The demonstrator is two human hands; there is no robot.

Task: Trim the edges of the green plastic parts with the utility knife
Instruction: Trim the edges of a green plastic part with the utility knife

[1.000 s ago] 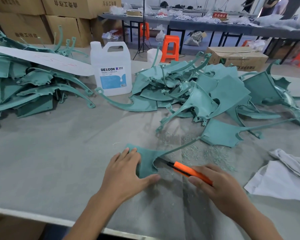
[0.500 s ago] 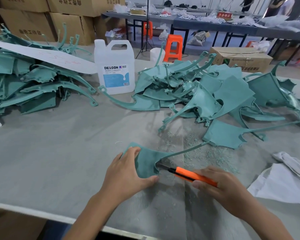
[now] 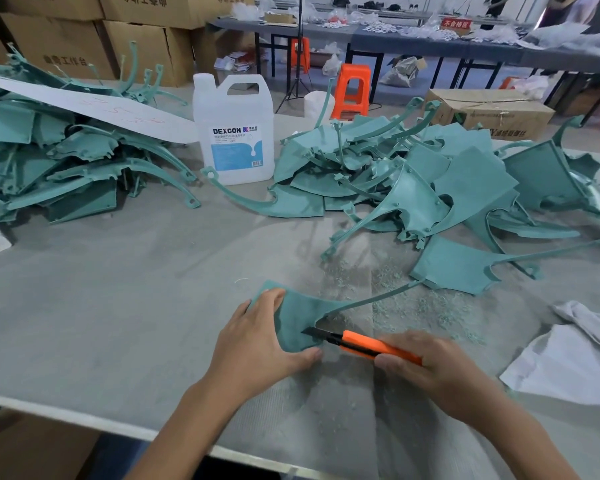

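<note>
A flat green plastic part (image 3: pixel 300 318) with a long thin arm lies on the grey table near the front edge. My left hand (image 3: pixel 257 344) holds it down, fingers over its left side and thumb under its lower edge. My right hand (image 3: pixel 426 367) grips an orange utility knife (image 3: pixel 364 345). The knife's dark blade tip touches the part's right edge, just below where the thin arm begins.
A big heap of green parts (image 3: pixel 430 188) fills the right back of the table, a second pile (image 3: pixel 49 161) the left. A white DEXCON jug (image 3: pixel 234 133) stands between them. Green shavings (image 3: pixel 413 306) lie right of the part, white cloths (image 3: pixel 575 355) at far right.
The knife's blade has slid leftward along the part's right edge, and my right hand followed it. My left hand keeps holding the part in place.
</note>
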